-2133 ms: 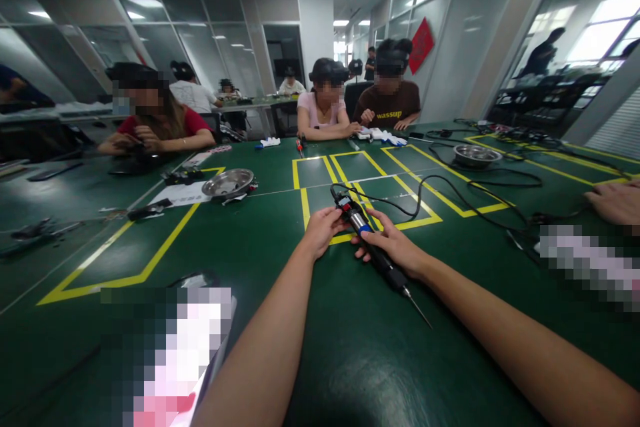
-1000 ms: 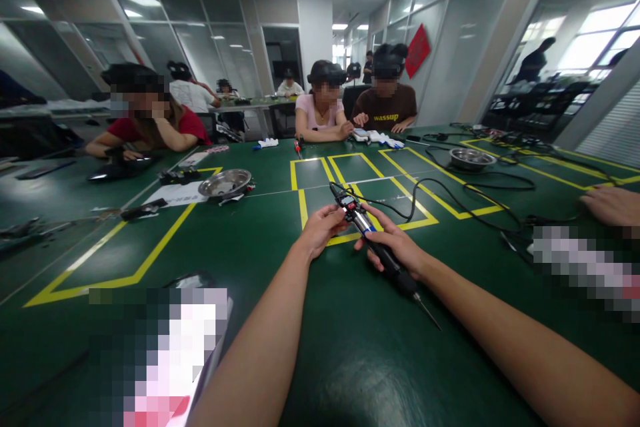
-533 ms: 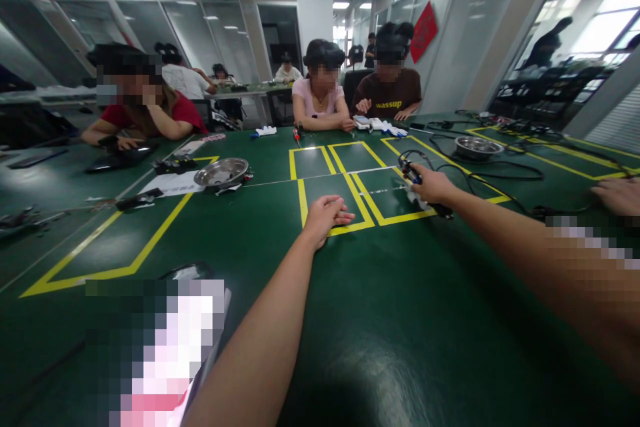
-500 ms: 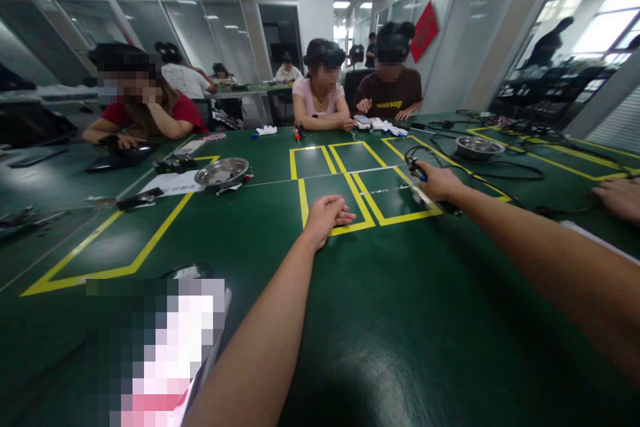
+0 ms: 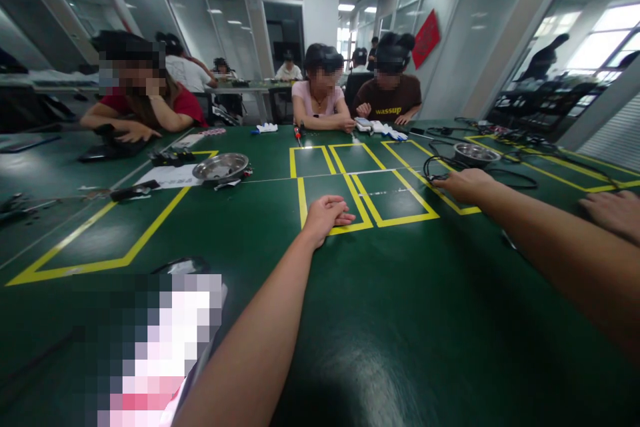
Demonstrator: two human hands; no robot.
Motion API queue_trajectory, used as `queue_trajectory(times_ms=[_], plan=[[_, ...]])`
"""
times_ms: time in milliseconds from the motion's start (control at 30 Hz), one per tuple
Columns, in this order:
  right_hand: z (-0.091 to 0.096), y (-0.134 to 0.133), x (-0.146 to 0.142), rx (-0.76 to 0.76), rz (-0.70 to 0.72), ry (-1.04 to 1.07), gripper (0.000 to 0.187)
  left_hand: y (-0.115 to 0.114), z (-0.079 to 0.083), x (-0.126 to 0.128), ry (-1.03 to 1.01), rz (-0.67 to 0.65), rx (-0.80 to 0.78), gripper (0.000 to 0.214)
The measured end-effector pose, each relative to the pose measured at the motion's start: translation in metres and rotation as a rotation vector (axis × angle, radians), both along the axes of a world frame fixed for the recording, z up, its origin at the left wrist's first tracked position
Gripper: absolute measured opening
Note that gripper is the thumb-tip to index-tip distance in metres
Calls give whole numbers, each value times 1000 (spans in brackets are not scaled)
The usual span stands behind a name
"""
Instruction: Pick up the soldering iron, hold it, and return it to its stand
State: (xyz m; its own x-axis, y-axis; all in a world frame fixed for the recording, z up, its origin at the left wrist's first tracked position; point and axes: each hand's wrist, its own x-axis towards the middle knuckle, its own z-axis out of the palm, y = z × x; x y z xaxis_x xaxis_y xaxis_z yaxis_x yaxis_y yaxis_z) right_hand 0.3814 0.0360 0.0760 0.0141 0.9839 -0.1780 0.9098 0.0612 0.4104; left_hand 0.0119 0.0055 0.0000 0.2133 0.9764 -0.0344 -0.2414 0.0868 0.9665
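Note:
My left hand [image 5: 327, 217] rests on its side over the near edge of a yellow-taped rectangle [image 5: 367, 213]. Its fingers are loosely bent and apart from the thumb, with nothing in them. Farther right, my right hand [image 5: 467, 185] reaches low over the green table [image 5: 380, 320], palm down. Its fingertips are closed at a loop of black cable [image 5: 429, 165]; the grip is partly hidden by the hand itself. Behind that hand stands a steel bowl [image 5: 476, 155], with more black cable around it.
Another steel bowl [image 5: 220, 168] stands at left by a white sheet [image 5: 173, 175] and black parts. White gloves [image 5: 385, 129] and a red screwdriver [image 5: 298, 135] lie at the far side, before seated people. Another person's hand [image 5: 613, 213] rests at right.
My right hand has moved right and lower; the dark tool with a blue part that it held no longer shows. My left hand stays put. The other person's hand at right has shifted slightly.

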Motion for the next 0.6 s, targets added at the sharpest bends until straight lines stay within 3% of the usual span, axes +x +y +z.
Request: queue_trajectory(times_ms=[167, 367, 467, 600], plan=[[6, 1, 2, 24, -12, 59, 58, 2, -2, -1, -4, -9, 0, 24], [10, -1, -9, 175, -101, 335, 67, 1, -1, -2, -26, -8, -4, 23], [-3, -12, -35, 208, -165, 808, 72, 0, 0, -2, -31, -9, -12, 19], [-24, -36, -94, 169, -182, 1526, 75, 2, -1, -3, -38, -2, -19, 17]])
